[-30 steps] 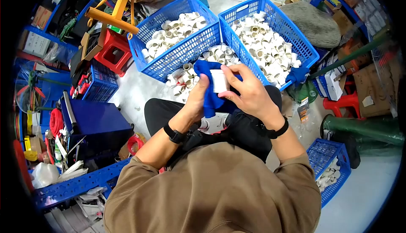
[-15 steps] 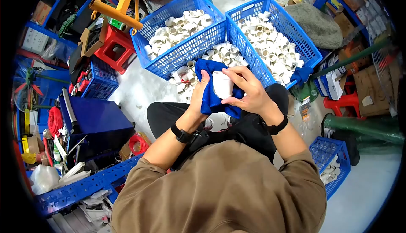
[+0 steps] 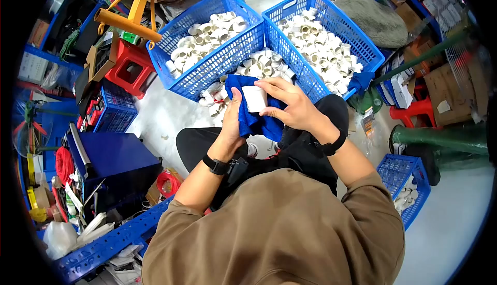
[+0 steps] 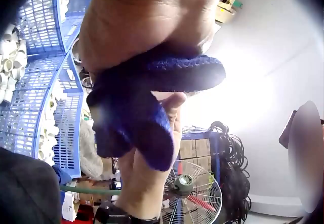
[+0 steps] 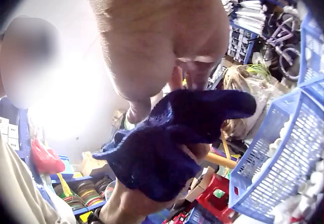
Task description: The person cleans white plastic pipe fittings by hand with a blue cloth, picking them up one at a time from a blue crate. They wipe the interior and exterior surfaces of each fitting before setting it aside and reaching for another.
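In the head view, a short white plastic pipe fitting (image 3: 255,99) is held above the lap. My right hand (image 3: 296,106) pinches it between thumb and fingers from the right. A blue cloth (image 3: 265,125) lies around its left and lower sides. From the left, my left hand (image 3: 231,123) grips that cloth against the fitting, thumb pointing up along the edge. Both wrist views show the cloth (image 4: 139,117) bunched and drooping under the palms, where it hides the fitting.
Two blue baskets (image 3: 220,60) (image 3: 297,70) full of white fittings stand ahead, with a pile of fittings (image 3: 266,63) on the floor between them. A red stool (image 3: 132,68) and a dark blue box (image 3: 116,153) are at left. Another blue basket (image 3: 409,171) sits at lower right.
The fitting has turned within the cloth, tilting and then showing a flatter side. Both hands keep their hold on fitting and cloth. The head view has shifted slightly.
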Action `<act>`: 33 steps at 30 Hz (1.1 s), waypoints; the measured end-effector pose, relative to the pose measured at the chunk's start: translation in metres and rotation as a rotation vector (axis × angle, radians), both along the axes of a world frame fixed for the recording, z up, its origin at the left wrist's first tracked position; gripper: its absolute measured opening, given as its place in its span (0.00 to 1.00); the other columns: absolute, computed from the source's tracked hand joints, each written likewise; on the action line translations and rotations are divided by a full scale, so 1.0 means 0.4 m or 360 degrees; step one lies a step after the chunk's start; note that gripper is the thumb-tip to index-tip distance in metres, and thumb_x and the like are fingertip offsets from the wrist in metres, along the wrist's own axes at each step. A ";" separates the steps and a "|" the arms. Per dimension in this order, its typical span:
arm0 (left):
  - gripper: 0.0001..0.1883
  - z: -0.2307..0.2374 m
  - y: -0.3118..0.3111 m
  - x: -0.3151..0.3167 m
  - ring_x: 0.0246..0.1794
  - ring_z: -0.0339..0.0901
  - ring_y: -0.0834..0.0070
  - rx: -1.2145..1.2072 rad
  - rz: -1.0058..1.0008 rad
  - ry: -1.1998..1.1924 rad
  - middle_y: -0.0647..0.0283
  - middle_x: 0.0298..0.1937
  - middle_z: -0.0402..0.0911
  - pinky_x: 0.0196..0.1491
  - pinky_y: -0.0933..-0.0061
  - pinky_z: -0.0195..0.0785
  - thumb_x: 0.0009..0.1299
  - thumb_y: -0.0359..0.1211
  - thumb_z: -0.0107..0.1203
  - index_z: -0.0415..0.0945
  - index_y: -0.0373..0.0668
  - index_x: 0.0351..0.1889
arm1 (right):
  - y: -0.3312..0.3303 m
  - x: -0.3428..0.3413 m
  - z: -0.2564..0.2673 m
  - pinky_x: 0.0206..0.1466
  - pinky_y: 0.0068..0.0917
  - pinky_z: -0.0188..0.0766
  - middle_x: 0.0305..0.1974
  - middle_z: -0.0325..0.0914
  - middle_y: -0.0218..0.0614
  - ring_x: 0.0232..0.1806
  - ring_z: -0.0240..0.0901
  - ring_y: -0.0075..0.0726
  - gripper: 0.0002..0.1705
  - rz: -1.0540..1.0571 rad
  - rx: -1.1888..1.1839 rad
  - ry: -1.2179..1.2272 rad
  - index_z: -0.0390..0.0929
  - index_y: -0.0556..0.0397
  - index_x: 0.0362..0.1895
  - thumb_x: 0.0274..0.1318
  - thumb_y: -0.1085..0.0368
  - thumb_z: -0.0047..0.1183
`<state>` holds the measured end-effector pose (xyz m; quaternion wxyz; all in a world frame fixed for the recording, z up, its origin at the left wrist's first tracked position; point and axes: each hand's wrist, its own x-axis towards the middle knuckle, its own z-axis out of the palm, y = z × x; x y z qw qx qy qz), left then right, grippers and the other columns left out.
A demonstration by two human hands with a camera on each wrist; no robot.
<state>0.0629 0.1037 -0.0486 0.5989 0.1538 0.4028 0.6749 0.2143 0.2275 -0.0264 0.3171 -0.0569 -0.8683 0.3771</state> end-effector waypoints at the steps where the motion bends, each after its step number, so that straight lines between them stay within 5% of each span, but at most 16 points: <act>1: 0.38 -0.009 0.000 -0.005 0.52 0.82 0.68 -0.0004 -0.0012 -0.0003 0.54 0.55 0.79 0.52 0.67 0.79 0.77 0.62 0.38 0.66 0.35 0.65 | -0.007 0.003 -0.003 0.60 0.37 0.72 0.59 0.74 0.47 0.57 0.74 0.51 0.40 -0.0008 -0.0041 -0.0052 0.71 0.56 0.66 0.49 0.61 0.70; 3: 0.35 -0.028 0.006 -0.011 0.52 0.82 0.67 -0.0099 0.0047 0.0255 0.55 0.54 0.80 0.52 0.67 0.79 0.79 0.60 0.38 0.68 0.35 0.62 | -0.019 0.006 -0.004 0.58 0.37 0.72 0.58 0.74 0.46 0.56 0.74 0.50 0.38 -0.0026 -0.0087 -0.0105 0.72 0.55 0.66 0.50 0.61 0.69; 8: 0.30 -0.038 0.029 0.046 0.49 0.74 0.78 0.0090 0.0246 0.0857 0.61 0.52 0.77 0.48 0.74 0.71 0.79 0.55 0.45 0.69 0.37 0.61 | -0.039 -0.007 -0.008 0.58 0.39 0.73 0.56 0.73 0.42 0.57 0.71 0.51 0.33 -0.0225 0.0574 -0.0278 0.74 0.55 0.62 0.48 0.68 0.67; 10: 0.31 -0.042 0.030 0.037 0.50 0.78 0.73 0.0029 0.0228 0.0620 0.59 0.53 0.78 0.50 0.70 0.74 0.79 0.56 0.45 0.68 0.37 0.62 | -0.035 0.000 -0.004 0.60 0.38 0.73 0.58 0.73 0.44 0.58 0.72 0.52 0.35 -0.0220 0.0585 -0.0260 0.73 0.56 0.63 0.49 0.68 0.67; 13: 0.40 -0.036 0.026 0.015 0.50 0.82 0.67 0.0028 0.0097 0.0273 0.56 0.52 0.81 0.51 0.65 0.78 0.76 0.65 0.36 0.68 0.36 0.63 | -0.031 0.015 0.002 0.63 0.37 0.71 0.65 0.70 0.48 0.62 0.72 0.52 0.40 -0.0183 -0.0075 0.0034 0.69 0.57 0.68 0.51 0.63 0.69; 17: 0.37 -0.026 0.029 0.009 0.47 0.83 0.69 -0.0115 0.0065 0.0366 0.57 0.50 0.82 0.48 0.68 0.78 0.78 0.63 0.36 0.70 0.36 0.61 | -0.022 0.018 -0.027 0.59 0.35 0.72 0.60 0.74 0.47 0.56 0.76 0.50 0.38 -0.0110 -0.0077 0.0120 0.73 0.57 0.65 0.49 0.61 0.70; 21: 0.33 -0.043 0.042 0.024 0.49 0.78 0.75 -0.0092 0.0152 0.0906 0.59 0.53 0.79 0.49 0.72 0.74 0.79 0.59 0.39 0.69 0.36 0.61 | -0.028 0.011 -0.020 0.56 0.39 0.74 0.52 0.75 0.44 0.52 0.73 0.51 0.32 -0.0315 0.0279 -0.0033 0.74 0.57 0.63 0.53 0.63 0.65; 23: 0.34 -0.053 0.050 0.055 0.52 0.76 0.76 0.0022 0.0210 0.0823 0.59 0.55 0.77 0.53 0.72 0.72 0.79 0.59 0.39 0.67 0.37 0.63 | -0.033 0.012 -0.016 0.57 0.38 0.74 0.52 0.75 0.43 0.53 0.72 0.50 0.30 -0.0343 0.0512 -0.0215 0.74 0.58 0.62 0.54 0.67 0.64; 29: 0.41 -0.048 0.050 0.011 0.51 0.81 0.67 -0.0073 0.0066 0.0196 0.56 0.52 0.81 0.54 0.65 0.75 0.76 0.66 0.32 0.70 0.37 0.63 | 0.006 0.013 -0.045 0.61 0.37 0.72 0.61 0.73 0.47 0.59 0.73 0.50 0.40 -0.0189 0.0011 0.0172 0.72 0.57 0.66 0.47 0.61 0.71; 31: 0.40 -0.043 0.049 -0.004 0.49 0.82 0.68 -0.0096 0.0018 0.0325 0.57 0.51 0.82 0.52 0.66 0.76 0.77 0.65 0.34 0.71 0.36 0.61 | 0.003 0.022 -0.034 0.60 0.38 0.71 0.57 0.74 0.46 0.57 0.73 0.52 0.37 -0.0070 -0.0197 0.0041 0.74 0.55 0.65 0.48 0.62 0.70; 33: 0.38 -0.028 0.060 -0.003 0.46 0.82 0.74 -0.0181 0.0170 0.0674 0.60 0.48 0.83 0.47 0.72 0.75 0.78 0.63 0.37 0.72 0.34 0.59 | 0.000 0.013 -0.030 0.58 0.38 0.71 0.53 0.76 0.43 0.54 0.73 0.51 0.37 -0.0196 0.0091 0.0018 0.74 0.53 0.65 0.49 0.62 0.70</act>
